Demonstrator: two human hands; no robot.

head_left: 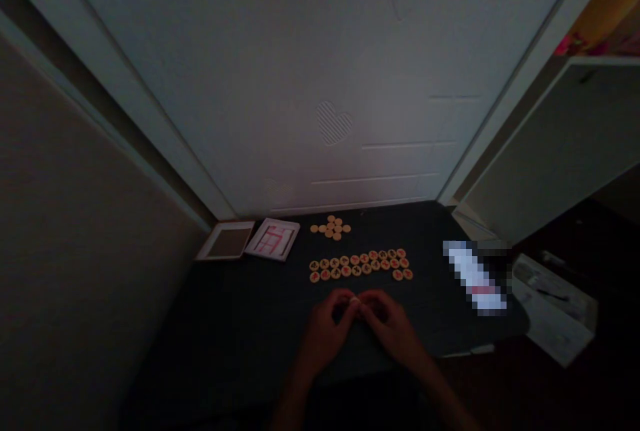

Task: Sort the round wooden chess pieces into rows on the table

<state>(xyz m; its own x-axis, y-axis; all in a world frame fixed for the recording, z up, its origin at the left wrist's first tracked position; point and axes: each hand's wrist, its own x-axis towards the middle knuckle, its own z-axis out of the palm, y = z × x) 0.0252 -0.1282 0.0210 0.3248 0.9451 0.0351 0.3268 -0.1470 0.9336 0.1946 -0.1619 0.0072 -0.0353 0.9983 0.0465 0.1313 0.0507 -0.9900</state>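
Note:
Both hands meet over the near middle of a dark table [240,324]. My left hand [327,327] and my right hand [393,324] have their fingers curled together, fingertips touching around something small and pale that I cannot make out. Just beyond them lie two rows of round wooden game pieces [360,265] with red and dark marks. A smaller cluster of plain round pieces [331,227] sits farther back.
At the back left of the table lie an open box tray [226,241] and its lid with a red grid print [273,239]. A blurred-out object [475,276] rests at the right. A white box [555,311] stands off the table's right edge. A white door is behind.

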